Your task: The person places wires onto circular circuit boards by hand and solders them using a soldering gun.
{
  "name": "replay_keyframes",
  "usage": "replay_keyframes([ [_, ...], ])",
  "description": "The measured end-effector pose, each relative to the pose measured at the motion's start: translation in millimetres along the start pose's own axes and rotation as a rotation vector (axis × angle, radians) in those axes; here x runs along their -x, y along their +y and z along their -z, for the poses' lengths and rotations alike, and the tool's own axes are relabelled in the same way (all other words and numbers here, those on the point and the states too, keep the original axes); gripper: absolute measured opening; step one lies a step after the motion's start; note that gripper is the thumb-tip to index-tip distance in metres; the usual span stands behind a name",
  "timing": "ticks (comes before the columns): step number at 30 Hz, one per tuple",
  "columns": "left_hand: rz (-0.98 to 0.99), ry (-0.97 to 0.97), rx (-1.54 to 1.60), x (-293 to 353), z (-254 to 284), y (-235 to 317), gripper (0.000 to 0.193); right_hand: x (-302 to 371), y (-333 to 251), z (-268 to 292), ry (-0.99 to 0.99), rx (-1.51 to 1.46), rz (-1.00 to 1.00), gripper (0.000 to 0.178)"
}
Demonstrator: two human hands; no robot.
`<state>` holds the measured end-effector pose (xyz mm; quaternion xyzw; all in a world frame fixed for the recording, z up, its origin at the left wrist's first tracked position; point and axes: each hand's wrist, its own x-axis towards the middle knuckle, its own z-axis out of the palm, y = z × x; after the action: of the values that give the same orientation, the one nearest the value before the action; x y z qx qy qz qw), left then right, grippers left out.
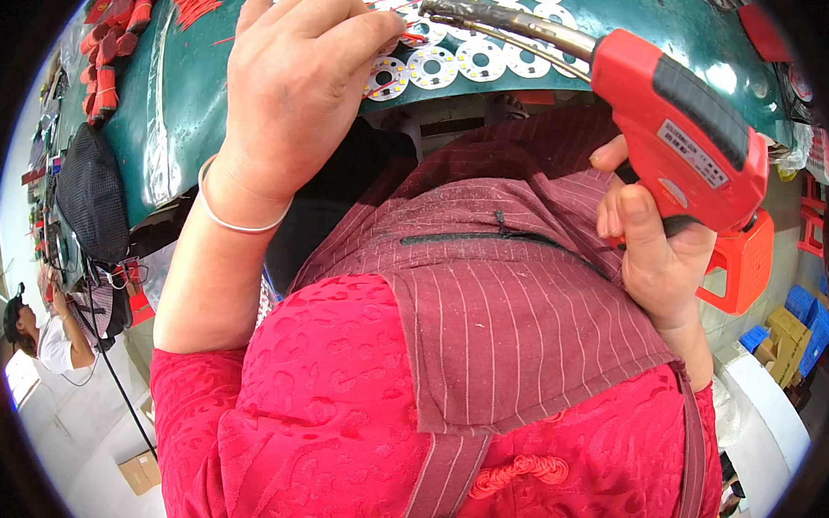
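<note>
My right hand is wrapped round the grip of a red and black soldering gun. Its dark metal nozzle and a thin tube beside it reach left toward my other hand. With thumb and fingers pinched together, my left hand holds a thin red wire above the table, close to the gun's tip. The fingers partly hide the wire, and whether it touches a board cannot be made out. Below and beyond lie rows of round white LED boards with centre holes; short red wires rest on some of them.
The green table carries loose red wires and tied red wire bundles at the left. A black mesh-covered object stands by its left edge. A red stool is at the right. Another person works far left.
</note>
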<state>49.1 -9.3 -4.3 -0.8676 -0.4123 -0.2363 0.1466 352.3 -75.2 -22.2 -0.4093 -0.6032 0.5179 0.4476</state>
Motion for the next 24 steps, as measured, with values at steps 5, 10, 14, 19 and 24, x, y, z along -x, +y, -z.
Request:
replay_keyframes([
  [5, -0.007, 0.012, 0.009, -0.9, -0.4, -0.4, 0.027, -1.3, 3.3, -0.7, 0.000, -0.019, 0.015, 0.015],
  [10, -0.010, 0.011, 0.020, -1.1, 0.6, -0.6, 0.027, 0.2, 8.9, 2.4, -0.004, 0.077, 0.097, 0.016],
  [14, -0.004, 0.004, 0.011, 0.1, -0.3, -1.0, 0.027, -0.5, 5.0, 2.0, -0.046, 0.143, 0.106, 0.024],
  [19, 0.000, -0.004, 0.000, 0.7, 0.3, -0.3, 0.027, 0.2, 4.6, 1.5, -0.053, 0.178, 0.116, 0.024],
  [24, -0.007, 0.000, 0.008, -1.0, 0.5, -0.1, 0.027, 3.0, 2.6, 1.3, -0.026, 0.081, 0.080, 0.014],
])
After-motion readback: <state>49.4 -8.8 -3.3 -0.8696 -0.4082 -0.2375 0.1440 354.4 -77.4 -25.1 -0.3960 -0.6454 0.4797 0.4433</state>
